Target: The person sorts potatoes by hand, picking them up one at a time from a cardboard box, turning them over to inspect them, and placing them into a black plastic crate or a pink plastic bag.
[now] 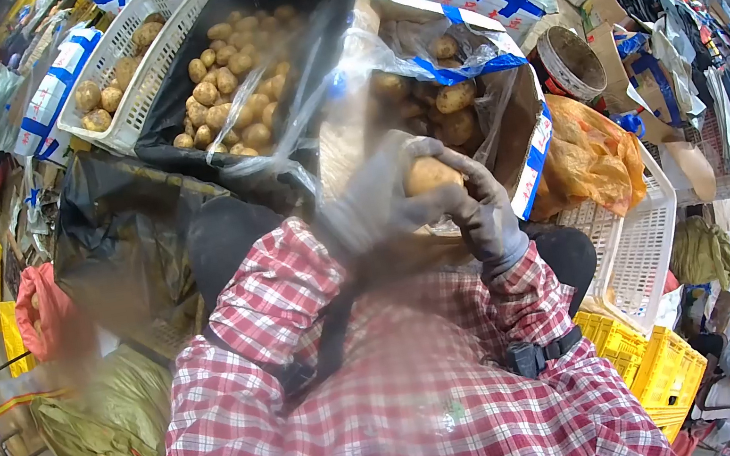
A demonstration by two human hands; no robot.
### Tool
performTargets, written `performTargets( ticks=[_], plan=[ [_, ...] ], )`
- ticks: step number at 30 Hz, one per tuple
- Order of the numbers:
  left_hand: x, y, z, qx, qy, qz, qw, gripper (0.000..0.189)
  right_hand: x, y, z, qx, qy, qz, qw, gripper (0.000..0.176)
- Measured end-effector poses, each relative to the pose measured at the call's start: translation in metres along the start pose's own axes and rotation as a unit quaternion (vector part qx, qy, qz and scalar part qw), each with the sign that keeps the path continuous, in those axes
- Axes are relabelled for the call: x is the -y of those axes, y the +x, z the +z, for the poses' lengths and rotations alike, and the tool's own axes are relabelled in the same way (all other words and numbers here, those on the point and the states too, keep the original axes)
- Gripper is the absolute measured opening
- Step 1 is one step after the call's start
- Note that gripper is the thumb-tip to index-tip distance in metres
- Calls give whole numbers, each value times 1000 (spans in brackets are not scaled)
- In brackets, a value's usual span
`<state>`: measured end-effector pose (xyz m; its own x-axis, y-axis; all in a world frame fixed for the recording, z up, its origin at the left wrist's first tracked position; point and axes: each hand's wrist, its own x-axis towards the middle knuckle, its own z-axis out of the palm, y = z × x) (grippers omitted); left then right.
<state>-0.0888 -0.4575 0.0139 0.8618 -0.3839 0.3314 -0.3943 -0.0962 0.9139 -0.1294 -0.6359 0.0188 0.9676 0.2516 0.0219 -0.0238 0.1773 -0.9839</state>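
Curling partly closed, the grey-gloved right hand [489,218] has its fingers and thumb around the right side of a tan, rounded potato [431,175]. The grey-gloved left hand [362,198] meets its left side, blurred, so its closure cannot be told. Just beyond, a white cardboard box with blue tape [536,148] holds more potatoes [456,97].

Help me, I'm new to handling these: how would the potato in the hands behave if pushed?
The potato would probably roll, perhaps unevenly, given its rounded shape. Its plump look suggests something stiff and fairly heavy for its size. The smooth-looking skin might slip a little.
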Motion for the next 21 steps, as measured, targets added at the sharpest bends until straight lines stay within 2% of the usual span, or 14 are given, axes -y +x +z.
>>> performTargets(
  ticks=[1,4,6,8,9,10,11,12,14,17,18,19,20,21],
  plan=[
    [-7,1,4,-19,-74,-57,995,38,-6,3,0,11,-59,-73,996,61],
    [31,16,-6,-22,-167,-260,951,35,-14,-3,4,-28,2,-41,999,59],
    [49,18,-20,-66,-315,-378,868,33,-13,-3,3,-28,14,-47,998,61],
    [22,20,-26,15,-347,-254,903,35,-1,-1,11,-20,78,-39,996,66],
    [31,12,-15,33,-292,-170,941,39,4,2,14,-16,111,-37,993,68],
    [40,4,-5,40,-237,-83,967,43,0,3,12,-21,62,-36,997,71],
    [25,4,0,57,-138,-90,985,44,-7,4,7,-25,13,-35,999,74],
    [15,2,-3,55,-131,-109,984,43,-15,4,3,-20,-70,-60,996,56],
    [18,-2,-6,66,-102,-127,984,41,-25,4,-2,-54,-79,30,995,53],
    [32,11,-14,35,16,51,998,41,-36,13,-5,-69,-23,27,997,41],
    [39,16,-16,5,57,83,995,42,-37,23,-15,-40,-242,-42,969,36],
    [46,22,-19,-28,98,113,988,42,-40,33,-30,-16,-448,-107,888,31],
    [50,27,-25,-66,129,13,989,42,-45,42,-38,2,-357,-77,931,34],
    [55,28,-41,-68,-30,-71,995,41,-50,51,-39,-40,-248,6,968,35]
  ],
)
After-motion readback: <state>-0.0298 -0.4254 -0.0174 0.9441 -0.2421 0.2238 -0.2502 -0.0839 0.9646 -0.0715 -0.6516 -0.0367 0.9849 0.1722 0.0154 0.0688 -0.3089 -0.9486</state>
